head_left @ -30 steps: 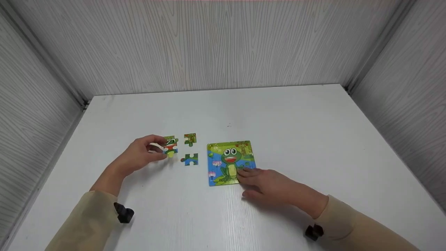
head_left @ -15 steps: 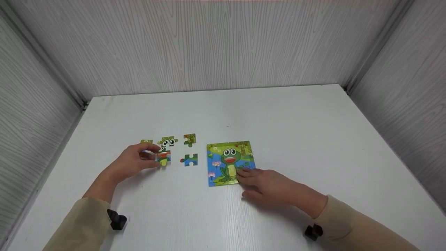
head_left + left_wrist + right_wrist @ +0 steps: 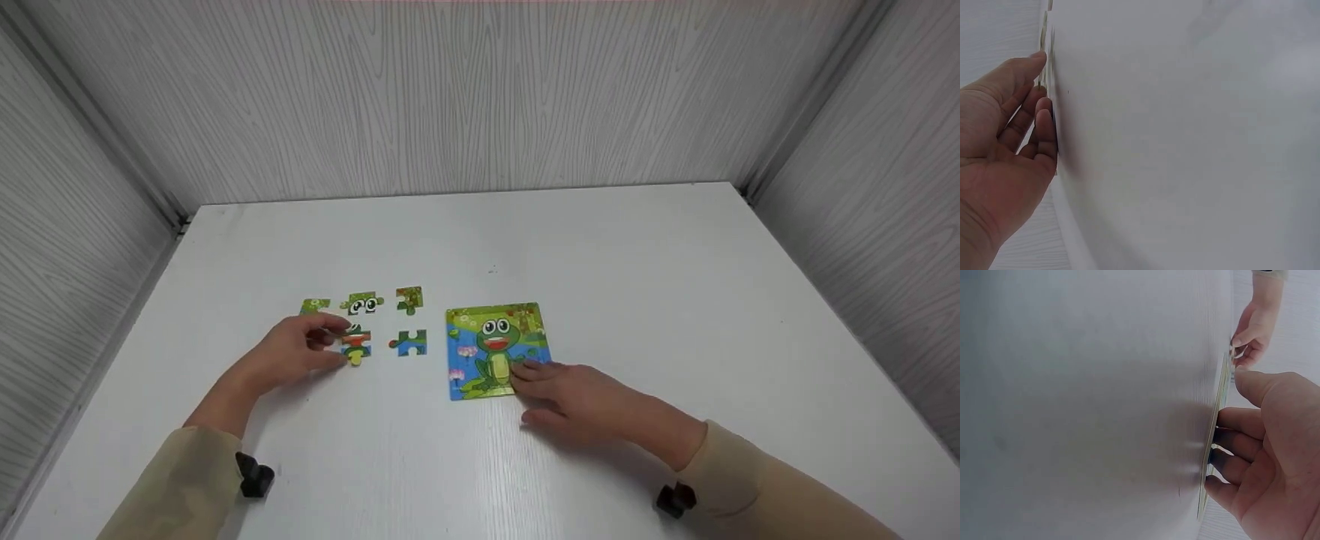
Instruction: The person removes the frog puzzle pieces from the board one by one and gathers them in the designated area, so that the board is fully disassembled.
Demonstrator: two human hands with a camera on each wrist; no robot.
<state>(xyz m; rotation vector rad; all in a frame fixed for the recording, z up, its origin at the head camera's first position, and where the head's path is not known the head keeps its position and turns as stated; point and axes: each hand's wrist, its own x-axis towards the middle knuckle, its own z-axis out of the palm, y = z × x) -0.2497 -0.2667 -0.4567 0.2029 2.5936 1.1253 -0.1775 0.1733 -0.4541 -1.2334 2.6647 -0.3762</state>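
Beige sleeves: both forearms come in from the near edge of the white table, each with a small black wrist camera.
Right hand: nearest the viewer; its fingers lie nearly straight, and the fingertips press on the lower right corner of the frog picture board, pinning it flat. It grips nothing.
Frog picture board: lies flat on the table right of centre, apart from the loose pieces.
Left hand: thumb and forefinger are curled around the mouth piece and pinch it low against the tabletop, just below the eyes piece.
Blue-green piece: lies loose to the right of the held piece, between it and the board.
Far row: a green corner piece, the eyes piece and a leafy piece lie in a line, each apart from its neighbour.
Step in hand: by my reading, the loose pieces are being laid out in the order of the frog picture, and the mouth piece is being set under the eyes.
Next move: it calls for lining the mouth piece's tab up with the eyes piece, easing it down flat, then letting the pinch go without nudging the neighbours.
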